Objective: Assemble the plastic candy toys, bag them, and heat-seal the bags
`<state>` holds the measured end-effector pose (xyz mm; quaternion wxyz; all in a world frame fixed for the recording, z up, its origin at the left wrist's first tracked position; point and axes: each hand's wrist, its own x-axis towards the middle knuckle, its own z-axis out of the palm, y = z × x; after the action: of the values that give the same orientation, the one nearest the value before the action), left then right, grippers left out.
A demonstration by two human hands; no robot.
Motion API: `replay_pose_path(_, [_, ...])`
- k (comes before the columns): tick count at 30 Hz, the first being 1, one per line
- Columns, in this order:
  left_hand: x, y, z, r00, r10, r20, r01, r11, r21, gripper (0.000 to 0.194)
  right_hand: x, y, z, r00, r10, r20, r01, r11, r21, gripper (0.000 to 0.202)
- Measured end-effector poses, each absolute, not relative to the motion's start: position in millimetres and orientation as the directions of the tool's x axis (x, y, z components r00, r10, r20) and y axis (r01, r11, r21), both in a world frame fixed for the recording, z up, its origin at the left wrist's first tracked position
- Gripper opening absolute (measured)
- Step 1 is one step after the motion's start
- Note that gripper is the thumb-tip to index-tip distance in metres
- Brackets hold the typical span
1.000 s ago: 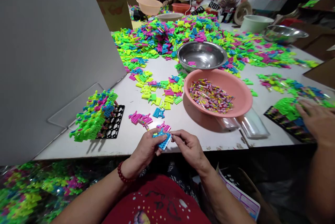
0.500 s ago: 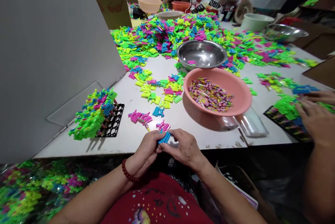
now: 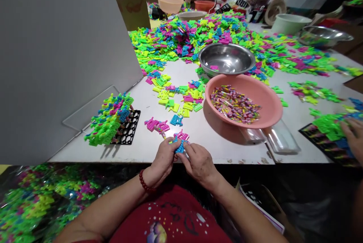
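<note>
Between my two hands, at the table's front edge, is a small blue plastic piece (image 3: 179, 147) with a row of holes or slots. My left hand (image 3: 163, 158), with a red bead bracelet at the wrist, pinches its left side. The thumb and fingers of my right hand (image 3: 200, 162) close on its right side. Just beyond the fingertips lie a pink plastic piece (image 3: 181, 135), several more pink pieces (image 3: 157, 125) and a loose blue piece (image 3: 176, 120). A thin yellow-tipped stick near my left fingers is partly hidden.
A black grid rack (image 3: 131, 131) with colourful figures stands left, beside a grey panel (image 3: 65, 46). At right, a pink bowl (image 3: 276, 116) holds small wrapped sticks; behind it is a steel bowl (image 3: 204, 67). A large pile of plastic pieces (image 3: 181, 33) spreads behind. A co-worker's hand (image 3: 354, 137) touches another rack.
The view has swung slightly left, so things sit further right. My hands still hold the blue piece, which has turned a little. The co-worker's hand at right has shifted outward.
</note>
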<state>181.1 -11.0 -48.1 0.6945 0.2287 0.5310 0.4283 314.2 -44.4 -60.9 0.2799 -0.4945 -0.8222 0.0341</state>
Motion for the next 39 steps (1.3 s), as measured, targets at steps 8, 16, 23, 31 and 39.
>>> replay_pose_path(8, [140.0, -17.9, -52.8, 0.113, 0.814, -0.570, -0.276, 0.577, 0.769, 0.051, 285.9, -42.3, -72.0, -0.472, 0.752, 0.460, 0.716, 0.631, -0.298, 0.028])
replay_pose_path(16, [61.2, -46.9, -37.9, -0.121, 0.963, -0.241, 0.130, 0.256, 0.958, 0.039, 232.7, -36.5, -64.3, -0.601, 0.660, 0.451, 0.681, 0.718, -0.144, 0.027])
replay_pose_path(23, [6.9, -58.3, -13.3, -0.225, 0.973, 0.047, 0.378, 0.043, 0.925, 0.044, 182.8, -1.5, -60.7, -0.593, 0.769, 0.237, 0.638, 0.629, -0.445, 0.010])
replay_pose_path(31, [-73.1, 6.4, -26.6, -0.483, 0.854, 0.195, 0.515, 0.097, 0.852, 0.043, 118.5, 66.6, -89.0, -0.292, 0.953, 0.075, 0.559, 0.234, -0.795, 0.015])
replay_pose_path(39, [-59.7, 10.9, -49.9, -0.384, 0.923, -0.009, 0.254, 0.115, 0.960, 0.051, 97.2, 87.4, -109.8, -0.263, 0.960, 0.100, 0.577, 0.239, -0.781, 0.015])
